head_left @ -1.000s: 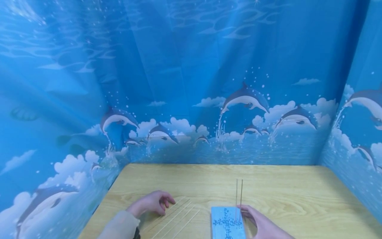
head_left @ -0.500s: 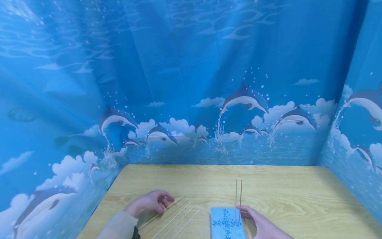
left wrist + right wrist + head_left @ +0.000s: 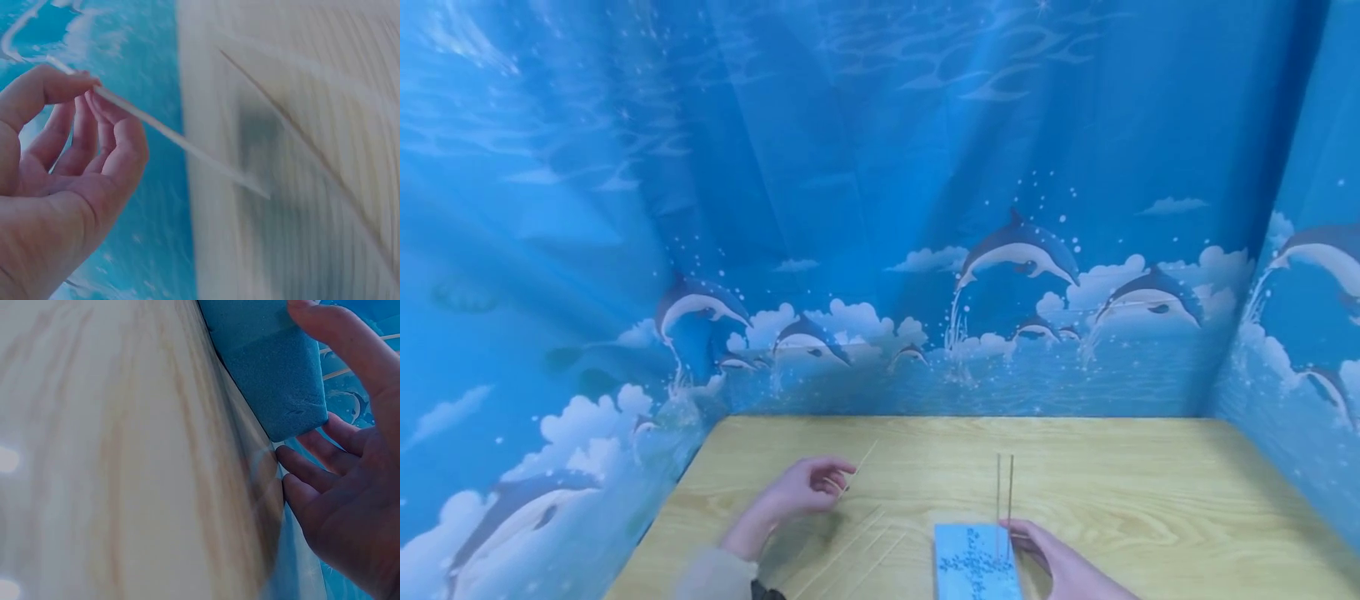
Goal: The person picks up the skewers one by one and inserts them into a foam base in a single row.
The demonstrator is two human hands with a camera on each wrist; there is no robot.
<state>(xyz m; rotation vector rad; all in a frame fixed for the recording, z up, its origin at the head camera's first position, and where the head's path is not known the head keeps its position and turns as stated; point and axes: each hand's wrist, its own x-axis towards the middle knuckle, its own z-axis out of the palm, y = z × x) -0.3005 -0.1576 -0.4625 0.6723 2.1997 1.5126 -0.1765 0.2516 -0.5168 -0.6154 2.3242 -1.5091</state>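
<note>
Left hand (image 3: 805,492) raised off the table (image 3: 1120,467), at about 8 o'clock of the head view, thumb and fingertips pinching one stick (image 3: 861,461). Thin, pale, straight, pointed at the free end; slanting up toward 1 o'clock from the fingers. In the left wrist view same stick (image 3: 181,140) crossing from 10 o'clock down toward 4 o'clock, pinned between thumb and fingers (image 3: 115,134), point hanging clear over the wood.

Below that hand, loose sticks (image 3: 850,550) lying flat on the table in near-parallel diagonals; three or four, faint against the wood and hard to count exactly.

At about 6 o'clock, one blue foam block (image 3: 976,562), speckled on top, lower end cut off by the frame edge. Two more sticks (image 3: 1004,500) standing upright in its far right corner, side by side, very close but apart.

Right hand (image 3: 1060,567) just at 3 o'clock of the block, partly cut off at the bottom edge. Fingers curved along the block's side, thumb by its near corner in the right wrist view (image 3: 350,456); touching and steadying the block (image 3: 269,369), not wrapped around it as far as can be seen. Wrist views blurred; table grain smeared, upright sticks not visible there.
</note>
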